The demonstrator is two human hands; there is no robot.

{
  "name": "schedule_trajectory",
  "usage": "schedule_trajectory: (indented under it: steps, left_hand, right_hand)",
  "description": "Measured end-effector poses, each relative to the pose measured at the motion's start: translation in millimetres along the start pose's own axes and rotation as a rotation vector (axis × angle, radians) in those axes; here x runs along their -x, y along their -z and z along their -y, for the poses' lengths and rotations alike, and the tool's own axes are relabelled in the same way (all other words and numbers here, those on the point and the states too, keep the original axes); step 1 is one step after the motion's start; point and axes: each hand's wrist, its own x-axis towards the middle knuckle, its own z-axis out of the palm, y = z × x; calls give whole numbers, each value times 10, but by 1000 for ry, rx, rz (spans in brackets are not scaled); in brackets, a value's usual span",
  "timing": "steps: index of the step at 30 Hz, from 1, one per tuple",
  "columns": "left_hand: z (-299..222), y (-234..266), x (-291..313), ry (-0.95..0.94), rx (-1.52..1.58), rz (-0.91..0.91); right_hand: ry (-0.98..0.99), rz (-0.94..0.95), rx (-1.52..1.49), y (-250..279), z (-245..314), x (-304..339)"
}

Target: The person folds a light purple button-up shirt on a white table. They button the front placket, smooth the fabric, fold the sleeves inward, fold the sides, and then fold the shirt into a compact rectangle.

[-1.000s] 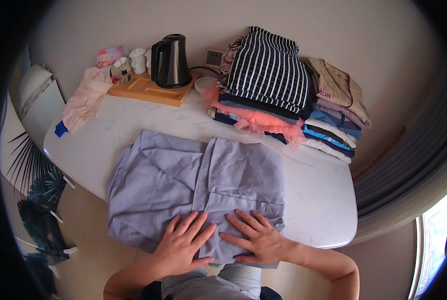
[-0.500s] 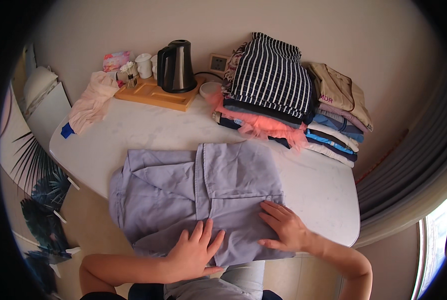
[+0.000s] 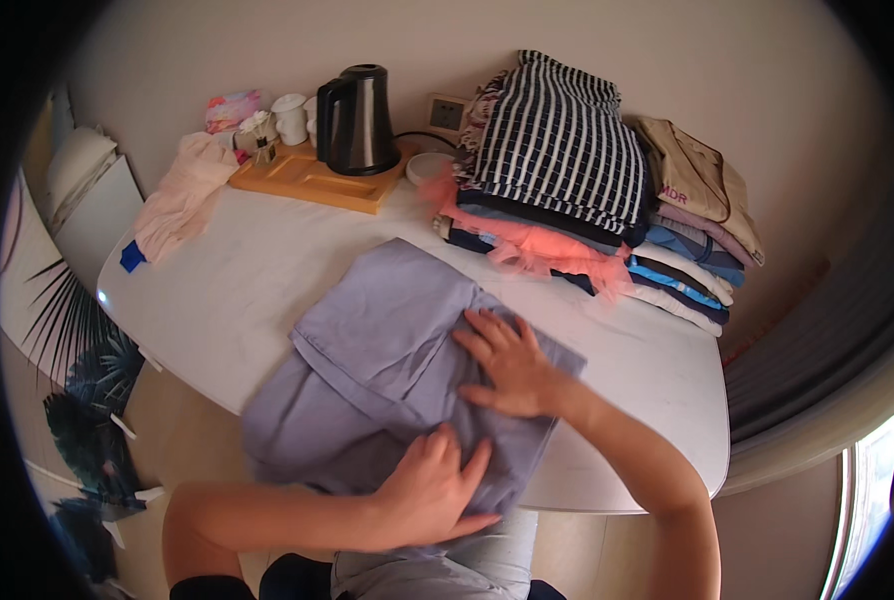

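A greyish-purple garment (image 3: 387, 310), partly folded, lies turned at an angle across the front of the white table. My right hand (image 3: 512, 370) rests on its right part, fingers spread and palm down. Lower, near the table's front edge, my left hand (image 3: 432, 490) touches the cloth; its thumb and index finger are apart, while the other fingers look bent and slightly blurred. The garment's left and lower parts hang past the table edge. I cannot make out any cloth pinched in either hand.
Behind the garment stand a tall clothes stack with a striped piece (image 3: 567, 140) on top and a second stack topped by a tan garment (image 3: 692, 165). A kettle (image 3: 362, 125) sits on a wooden tray (image 3: 312, 185). Pale pink cloth (image 3: 182, 195) lies at the table's left.
The garment has turned clockwise, its upper edge now slanting down to the right. My right hand has moved up and left with it; my left hand has shifted right, its fingers more bent.
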Motion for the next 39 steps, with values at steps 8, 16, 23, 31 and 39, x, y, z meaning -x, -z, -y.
schedule_trajectory:
  steps: [8,16,23,31,39]
  left_hand:
    - [246,-260,-929,123,667,-25]
    - [2241,-26,-294,751,174,-645]
    - [2066,-235,-406,716,794,-526]
    - [2159,-82,-287,769,1232,-464]
    - [2128,-180,-280,720,1140,-227]
  right_hand:
    - [152,-182,-135,106,-549,-431]
    - [-299,-668,-183,24,-719,490]
    - [-702,-580,-483,4,-713,707]
    - [-503,-413,-951,115,-759,786]
    - [-564,-288,-1161,379,-849,964]
